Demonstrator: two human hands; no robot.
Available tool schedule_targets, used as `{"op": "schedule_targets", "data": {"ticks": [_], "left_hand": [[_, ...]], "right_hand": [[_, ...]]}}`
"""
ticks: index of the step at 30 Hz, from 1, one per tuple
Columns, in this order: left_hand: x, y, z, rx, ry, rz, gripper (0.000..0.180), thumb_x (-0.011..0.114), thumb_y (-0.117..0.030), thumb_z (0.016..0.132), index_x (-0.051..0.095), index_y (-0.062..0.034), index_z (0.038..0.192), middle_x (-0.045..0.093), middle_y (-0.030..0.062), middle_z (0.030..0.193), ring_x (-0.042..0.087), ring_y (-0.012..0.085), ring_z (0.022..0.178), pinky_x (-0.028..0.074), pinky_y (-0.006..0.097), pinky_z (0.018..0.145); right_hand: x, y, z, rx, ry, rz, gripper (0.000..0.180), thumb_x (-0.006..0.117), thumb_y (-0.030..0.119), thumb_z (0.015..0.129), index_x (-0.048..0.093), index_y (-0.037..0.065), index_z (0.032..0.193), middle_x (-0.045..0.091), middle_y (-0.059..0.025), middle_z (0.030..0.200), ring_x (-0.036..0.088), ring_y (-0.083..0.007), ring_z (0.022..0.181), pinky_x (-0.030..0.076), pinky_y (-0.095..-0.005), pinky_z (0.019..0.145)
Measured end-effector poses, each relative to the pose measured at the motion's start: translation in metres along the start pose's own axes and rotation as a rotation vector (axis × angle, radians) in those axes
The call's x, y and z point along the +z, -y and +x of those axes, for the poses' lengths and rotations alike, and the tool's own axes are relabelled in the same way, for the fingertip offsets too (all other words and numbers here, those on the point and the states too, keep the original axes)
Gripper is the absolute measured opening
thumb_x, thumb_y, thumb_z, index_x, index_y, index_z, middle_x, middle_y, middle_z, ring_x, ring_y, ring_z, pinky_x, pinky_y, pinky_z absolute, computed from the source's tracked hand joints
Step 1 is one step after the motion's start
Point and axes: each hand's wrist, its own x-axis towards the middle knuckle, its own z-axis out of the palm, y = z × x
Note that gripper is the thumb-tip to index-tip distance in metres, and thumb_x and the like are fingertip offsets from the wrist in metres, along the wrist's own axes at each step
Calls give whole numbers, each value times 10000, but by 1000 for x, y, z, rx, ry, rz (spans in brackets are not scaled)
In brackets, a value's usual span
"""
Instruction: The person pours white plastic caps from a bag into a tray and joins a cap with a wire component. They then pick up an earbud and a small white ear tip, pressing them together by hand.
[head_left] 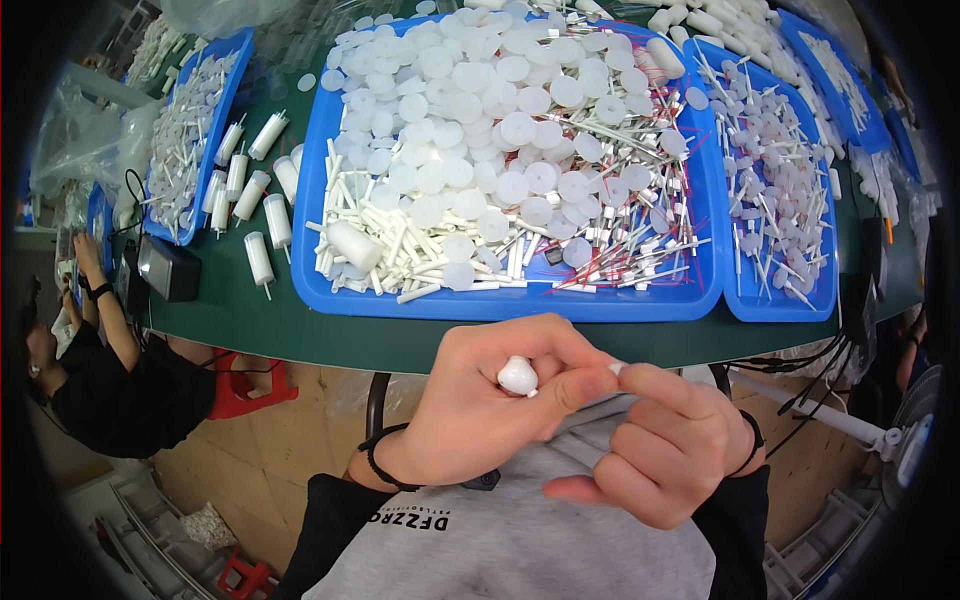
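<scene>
My left hand (490, 400) is closed around a white rounded plastic piece (517, 375), whose end shows between the curled fingers. Its thumb and forefinger pinch together at the fingertips. My right hand (670, 440) meets them there, thumb lowered and fingers curled. Between the two hands shows a tiny white bit (616, 368), too covered to name. Just beyond the hands lies a blue tray (510, 305) heaped with translucent white discs (480, 130), short white tubes (400, 235) and thin metal-ended parts with red wires (640, 240).
Several white cylinders with thin stems (258, 260) lie on the green table (300, 335) left of the tray. More blue trays of small parts stand at the left (190, 140) and right (780, 190). A co-worker (120, 370) sits at far left, near a red stool (245, 385).
</scene>
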Motion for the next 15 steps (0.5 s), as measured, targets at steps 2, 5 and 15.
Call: {"op": "schedule_targets", "data": {"ticks": [2, 5, 15], "left_hand": [[2, 0, -1, 38, 90, 50, 79, 610, -1, 815, 606, 64, 859, 440, -8, 544, 370, 32, 449, 240, 216, 387], [4, 2, -1, 57, 86, 18, 67, 601, 31, 801, 608, 62, 860, 443, -6, 541, 379, 36, 436, 238, 214, 383], [3, -10, -7, 6, 89, 18, 94, 634, -19, 769, 643, 57, 824, 448, 1, 532, 387, 42, 410, 239, 208, 380]], "right_hand": [[3, -2, -1, -33, -138, 122, 519, 659, 337, 776, 322, 94, 464, 265, 14, 416, 313, -111, 352, 482, -327, 686], [0, -2, -2, 55, -229, 317, 497, 667, 353, 771, 363, 87, 481, 288, 22, 423, 350, -110, 365, 449, -336, 662], [-6, 6, 2, 415, -363, 270, 275, 785, 135, 584, 614, 88, 793, 536, 7, 648, 497, -135, 556, 459, -387, 682]]}}
